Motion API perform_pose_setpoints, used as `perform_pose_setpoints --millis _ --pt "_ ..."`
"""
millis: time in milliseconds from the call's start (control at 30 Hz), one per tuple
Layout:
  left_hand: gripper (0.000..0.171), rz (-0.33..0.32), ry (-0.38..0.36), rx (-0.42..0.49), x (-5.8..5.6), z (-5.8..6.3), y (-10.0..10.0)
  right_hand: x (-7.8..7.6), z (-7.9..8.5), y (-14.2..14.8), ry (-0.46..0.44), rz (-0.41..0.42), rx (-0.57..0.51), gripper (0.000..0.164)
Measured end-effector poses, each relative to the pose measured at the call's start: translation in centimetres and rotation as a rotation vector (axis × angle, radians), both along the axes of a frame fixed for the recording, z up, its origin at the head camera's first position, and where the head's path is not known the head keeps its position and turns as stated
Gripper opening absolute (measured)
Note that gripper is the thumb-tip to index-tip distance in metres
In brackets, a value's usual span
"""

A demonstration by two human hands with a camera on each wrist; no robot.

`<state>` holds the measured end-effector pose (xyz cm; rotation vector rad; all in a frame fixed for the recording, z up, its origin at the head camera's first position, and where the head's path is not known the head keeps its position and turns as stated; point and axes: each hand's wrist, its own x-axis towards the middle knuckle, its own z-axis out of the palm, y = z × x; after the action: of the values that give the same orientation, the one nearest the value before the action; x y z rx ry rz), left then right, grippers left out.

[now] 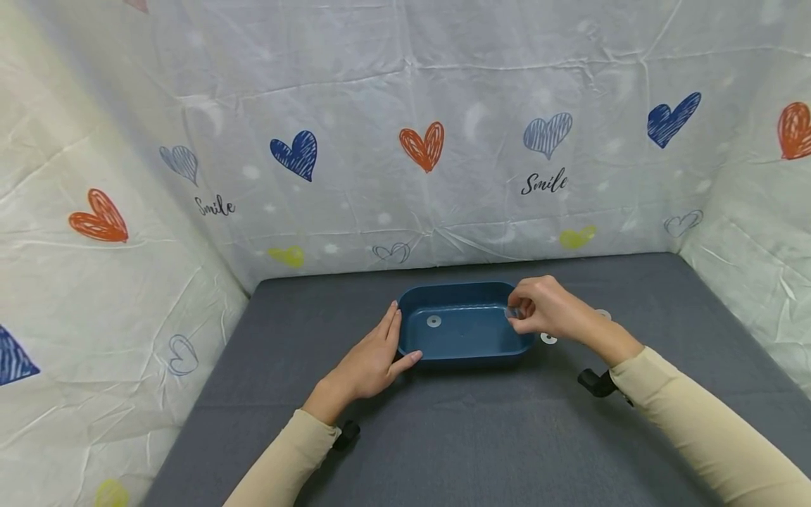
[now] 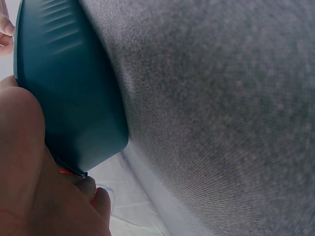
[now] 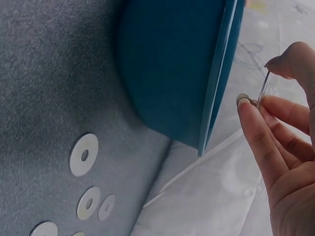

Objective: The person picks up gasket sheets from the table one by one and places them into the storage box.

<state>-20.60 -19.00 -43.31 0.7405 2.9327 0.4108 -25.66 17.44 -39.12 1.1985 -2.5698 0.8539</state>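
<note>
A blue rectangular plastic tray (image 1: 465, 287) with rounded corners stands on the dark grey cloth. My left hand (image 1: 370, 355) rests against its left end, fingers straight along the wall and thumb at the front rim. Over the tray's right end, my right hand (image 1: 545, 308) pinches a flat metal washer (image 3: 264, 88) between thumb and fingertips, seen nearly edge-on in the right wrist view. One washer (image 1: 434, 321) lies flat inside the tray, left of its middle. More washers (image 3: 84, 155) lie on the cloth just right of the tray, partly hidden by my right arm in the head view.
Grey cloth (image 1: 462, 436) covers the table. White curtains (image 1: 355, 204) printed with hearts and "Smile" hang behind the table and on both sides. A black wrist mount (image 1: 597, 382) sits under my right sleeve, and another (image 1: 346, 436) under the left.
</note>
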Motion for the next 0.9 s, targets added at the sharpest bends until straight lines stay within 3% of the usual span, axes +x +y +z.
perform_pose_setpoints --millis 533,900 --pt "0.097 0.008 -0.006 -0.001 -0.1 -0.2 0.0 -0.4 -0.2 -2.5 -0.035 -0.006 -0.029 0.007" --pt "0.097 0.011 -0.003 -0.004 -0.1 -0.2 0.0 -1.0 -0.9 -5.0 -0.001 -0.048 -0.022 0.008"
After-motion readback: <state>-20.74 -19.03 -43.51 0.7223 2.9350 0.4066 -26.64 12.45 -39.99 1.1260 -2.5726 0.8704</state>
